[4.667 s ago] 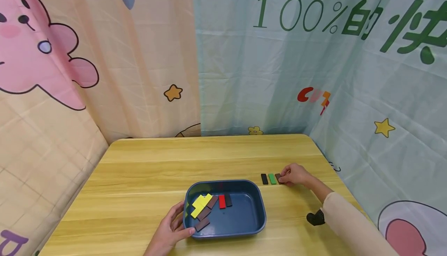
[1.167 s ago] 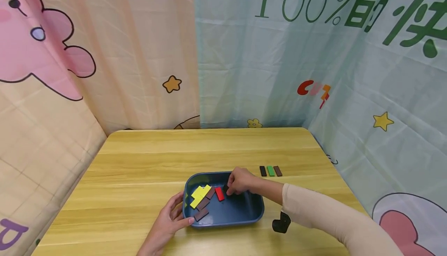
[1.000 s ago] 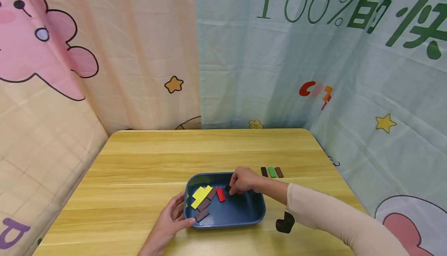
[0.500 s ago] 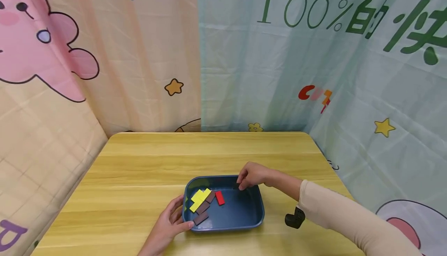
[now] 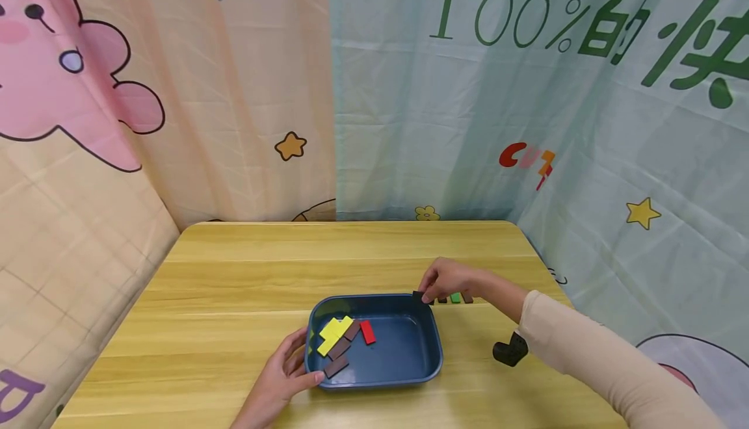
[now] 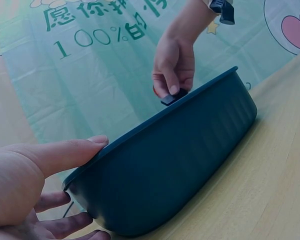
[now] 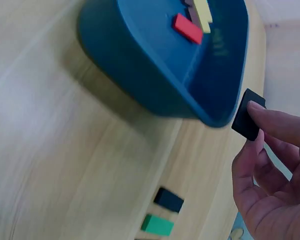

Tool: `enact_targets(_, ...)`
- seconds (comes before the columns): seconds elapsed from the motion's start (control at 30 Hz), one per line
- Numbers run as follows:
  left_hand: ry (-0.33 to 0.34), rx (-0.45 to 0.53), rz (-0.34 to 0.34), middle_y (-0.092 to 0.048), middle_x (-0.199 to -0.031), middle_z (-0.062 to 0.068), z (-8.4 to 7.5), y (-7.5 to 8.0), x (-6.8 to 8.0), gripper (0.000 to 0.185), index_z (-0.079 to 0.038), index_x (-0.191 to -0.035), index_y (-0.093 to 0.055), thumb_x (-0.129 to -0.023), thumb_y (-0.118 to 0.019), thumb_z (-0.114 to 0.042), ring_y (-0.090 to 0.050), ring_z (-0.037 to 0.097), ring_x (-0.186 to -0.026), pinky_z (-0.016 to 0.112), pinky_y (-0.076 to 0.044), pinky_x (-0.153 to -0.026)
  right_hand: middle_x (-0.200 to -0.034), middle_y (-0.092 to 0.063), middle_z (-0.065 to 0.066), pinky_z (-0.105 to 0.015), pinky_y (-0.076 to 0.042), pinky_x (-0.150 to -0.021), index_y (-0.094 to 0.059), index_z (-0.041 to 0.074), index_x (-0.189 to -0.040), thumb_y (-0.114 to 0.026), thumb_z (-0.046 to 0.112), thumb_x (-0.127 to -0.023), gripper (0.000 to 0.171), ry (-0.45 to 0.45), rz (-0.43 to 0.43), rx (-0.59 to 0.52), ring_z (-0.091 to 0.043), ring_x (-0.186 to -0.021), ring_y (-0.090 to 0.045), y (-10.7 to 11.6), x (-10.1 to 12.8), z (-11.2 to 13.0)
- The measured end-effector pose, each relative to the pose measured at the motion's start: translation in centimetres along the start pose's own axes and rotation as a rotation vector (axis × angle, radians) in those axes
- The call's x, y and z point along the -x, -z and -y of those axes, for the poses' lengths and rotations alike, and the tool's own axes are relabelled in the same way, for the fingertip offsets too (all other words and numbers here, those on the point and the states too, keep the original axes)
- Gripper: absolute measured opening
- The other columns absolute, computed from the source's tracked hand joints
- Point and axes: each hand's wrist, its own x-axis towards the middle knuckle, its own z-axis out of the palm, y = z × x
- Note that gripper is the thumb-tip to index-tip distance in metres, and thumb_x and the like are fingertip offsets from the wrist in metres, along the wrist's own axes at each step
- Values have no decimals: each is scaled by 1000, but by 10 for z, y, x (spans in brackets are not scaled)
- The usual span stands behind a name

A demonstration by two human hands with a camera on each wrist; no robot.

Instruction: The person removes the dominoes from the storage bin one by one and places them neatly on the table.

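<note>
A wooden counter is observed, enclosed at the rear and sides by printed curtains. A dark blue tray stands at roughly 6 o'clock on the counter, near its front edge.

The left hand is held against the tray's 9 o'clock end, the thumb laid over the rim and the other fingers relaxed and touching the outer wall, as confirmed in the left wrist view. No piece is held in it.

The right hand is raised over the tray's corner at about 1 o'clock. A small black tile is pinched between the thumb and fingertips; in the right wrist view the tile is seen clear of the tray and clear of the counter.

Within the tray, toward its 9 o'clock half, yellow tiles, a red tile and brown tiles are recorded, some overlapping.

At 3 o'clock of the hand, on the bare counter, a row of tiles is noted: a green tile and a brown one, with a further black one visible from the right wrist.

Progress is judged partial: three tiles are laid out in the row, one is in transit, and several are left in the tray.
</note>
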Motion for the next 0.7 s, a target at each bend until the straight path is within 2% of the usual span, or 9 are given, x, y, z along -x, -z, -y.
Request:
enact_targets(0.1,2,5,2,-35,-159,28,-1,0,0,87,1,-157,-31,-87,-83,-3,-37,46,-144,36,-47,-108,-82,-71,-2,-37,-58,-76,-78,-3,-98,-79,-2,-88,10,-23,-16,-8,-15,-73,-59,13,0,-9)
enact_targets(0.27,0,0,9,-35,-159,29,0,1,-1,88,2,-157,-30,-87,-83,-3,-36,46,-145,35,-46,-108,-83,-71,-3,-36,-58,-76,-77,-4,-101,-78,-1,-89,12,-67,-32,-25,-15,-70,-57,34,3,-28)
enact_targets(0.4,-4,-6,12,-34,-159,29,0,1,-1,88,3,-157,-30,-87,-83,-4,-35,47,-145,36,-45,-109,-86,-72,-3,-37,-60,-79,-77,-6,-101,-77,-2,-90,12,-82,-42,-46,-16,-74,-62,47,6,-44)
enact_targets(0.57,-5,-5,14,-34,-159,29,0,1,-1,89,4,-157,-30,-87,-83,-3,-35,47,-145,35,-46,-108,-86,-70,-3,-30,-57,-71,-77,-7,-100,-76,-4,-90,11,-87,-75,-45,-15,-72,-58,59,10,-62)
enact_targets(0.7,-7,-1,17,-35,-158,29,0,1,-2,88,4,-157,-30,-87,-83,-3,-35,47,-145,34,-46,-108,-88,-70,-4,-30,-57,-69,-76,-9,-102,-77,-4,-89,14,-113,-114,-50,-14,-71,-58,66,14,-77)
